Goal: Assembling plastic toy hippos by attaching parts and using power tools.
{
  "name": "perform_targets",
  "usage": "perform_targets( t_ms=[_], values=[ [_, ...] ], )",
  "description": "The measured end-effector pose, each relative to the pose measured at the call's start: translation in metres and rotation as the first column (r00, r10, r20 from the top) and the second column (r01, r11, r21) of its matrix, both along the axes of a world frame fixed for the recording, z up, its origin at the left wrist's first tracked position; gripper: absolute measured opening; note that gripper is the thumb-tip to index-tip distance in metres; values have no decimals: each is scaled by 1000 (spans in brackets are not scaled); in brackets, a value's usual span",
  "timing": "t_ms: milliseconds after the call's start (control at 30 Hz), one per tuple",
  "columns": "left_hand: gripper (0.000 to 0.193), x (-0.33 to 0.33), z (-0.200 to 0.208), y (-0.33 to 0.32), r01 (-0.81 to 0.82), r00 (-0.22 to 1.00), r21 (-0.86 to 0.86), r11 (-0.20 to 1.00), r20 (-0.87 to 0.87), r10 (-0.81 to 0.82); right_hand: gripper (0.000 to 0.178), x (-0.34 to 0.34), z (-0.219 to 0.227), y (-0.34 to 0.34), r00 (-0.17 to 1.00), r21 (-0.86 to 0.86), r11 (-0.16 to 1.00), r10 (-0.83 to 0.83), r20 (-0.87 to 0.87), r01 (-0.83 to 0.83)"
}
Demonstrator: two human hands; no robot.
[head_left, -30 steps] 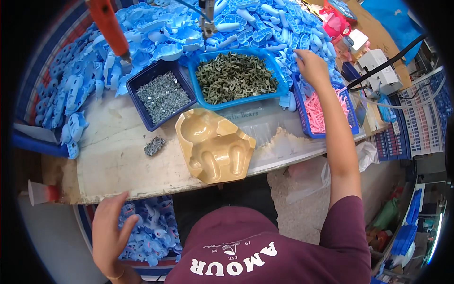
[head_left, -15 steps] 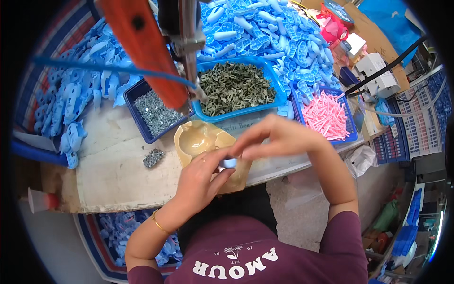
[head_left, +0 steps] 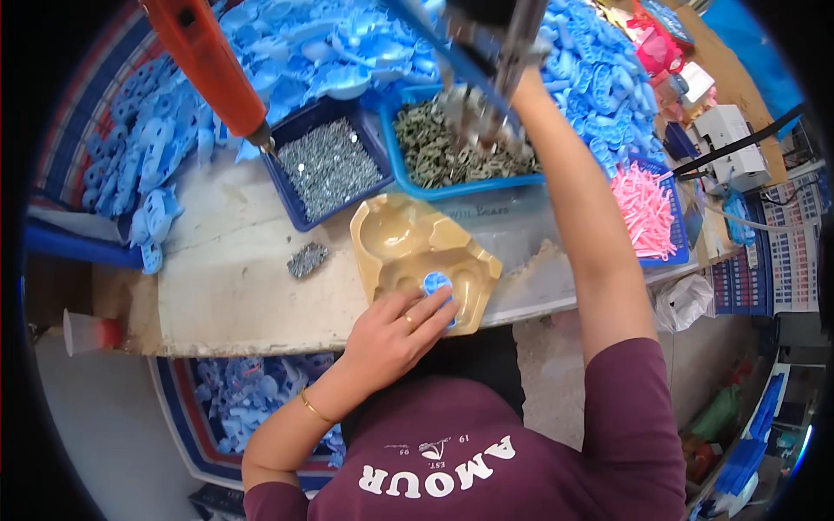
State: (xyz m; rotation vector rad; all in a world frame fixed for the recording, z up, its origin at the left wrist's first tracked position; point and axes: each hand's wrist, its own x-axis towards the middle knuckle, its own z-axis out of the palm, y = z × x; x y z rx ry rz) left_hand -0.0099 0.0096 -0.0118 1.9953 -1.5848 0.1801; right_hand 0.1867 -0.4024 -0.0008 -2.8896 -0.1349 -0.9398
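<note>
My left hand (head_left: 391, 337) is closed, its fingers resting on a small blue plastic part (head_left: 436, 281) that sits in a hollow of the tan moulded fixture (head_left: 395, 230). The fingers cover much of that part. My right arm stretches far forward over the light blue tray (head_left: 469, 187) toward the heap of blue plastic shells (head_left: 595, 95). Only a bit of my right hand (head_left: 526, 87) shows; a blurred metal fitting (head_left: 495, 108) hides its fingers. Dark green plastic pieces (head_left: 426, 148) fill the light blue tray.
An orange-red power screwdriver (head_left: 213, 74) hangs above the dark blue tray (head_left: 302, 224) of small screws (head_left: 334, 169). A little pile of screws (head_left: 307, 260) lies on the table (head_left: 226, 295). Pink plastic strips (head_left: 641, 208) fill a basket at right. More blue parts (head_left: 261, 399) lie below the table edge.
My right hand has left the fixture and reached forward to the far heap. The blue part now lies in the fixture under my left fingers. The view has shifted, and the screwdriver hangs further left.
</note>
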Motion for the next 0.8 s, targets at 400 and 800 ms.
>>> perform_targets(
  t_ms=[400, 800],
  values=[
    [44, -13, -6, -14, 6, 998, 45, 999, 57, -8, 51, -80, 88, 24, 994, 532, 842, -107, 3, 89],
    [24, -15, 4, 51, 108, 989, -178, 978, 115, -88, 24, -213, 25, 223, 667, 667, 740, 541, -512, -88]
  ],
)
